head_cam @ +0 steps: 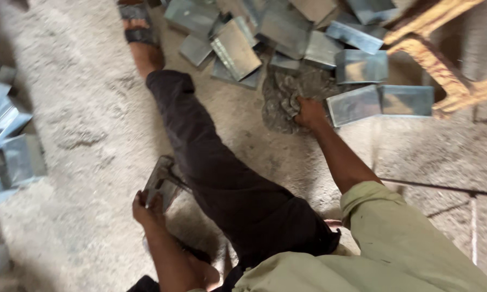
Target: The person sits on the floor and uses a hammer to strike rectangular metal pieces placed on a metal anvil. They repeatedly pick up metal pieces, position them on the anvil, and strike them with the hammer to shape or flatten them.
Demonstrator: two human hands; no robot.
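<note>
Right hand (310, 112) fingers closed on the grey rag (284, 97) at 12 o'clock — left hand (147, 210) grips a folded metal piece (161, 185), long axis toward 1 o'clock.

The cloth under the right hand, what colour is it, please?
Dusty grey cloth, in the head view.

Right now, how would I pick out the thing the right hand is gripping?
Find the heap of shiny metal boxes at the top. At its near edge, the right hand clutches a crumpled grey rag on the floor: soft, dull and wrinkled, unlike the flat-sided boxes.
</note>
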